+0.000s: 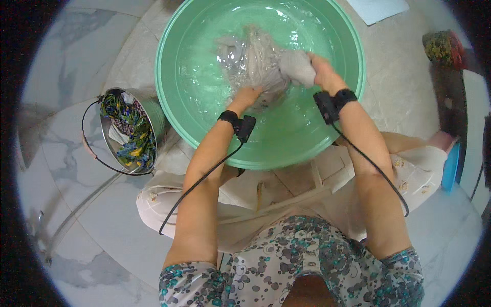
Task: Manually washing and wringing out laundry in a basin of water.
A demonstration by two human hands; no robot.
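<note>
A large green plastic basin (165, 103) of water stands before me. In its water lies a wet light-grey cloth (255, 57), bunched up and partly under the surface. My right hand (326, 73) grips a fold of this cloth on its right side, lifted slightly out of the water. At the cloth's near edge is my left hand (245, 98), its fingers partly hidden in the wet folds; they seem to hold the fabric, though the fingertips are not plain to see. Both wrists wear black straps with small boxes and cables.
Left of the basin, a metal bucket (159, 126) with a wire handle holds patterned cloth (134, 142). A pipe (84, 209) runs along the tiled wall. A patterned cylindrical object (439, 48) and a blue plastic item (449, 169) are at the right. Pale paper (378, 9) lies at the top right.
</note>
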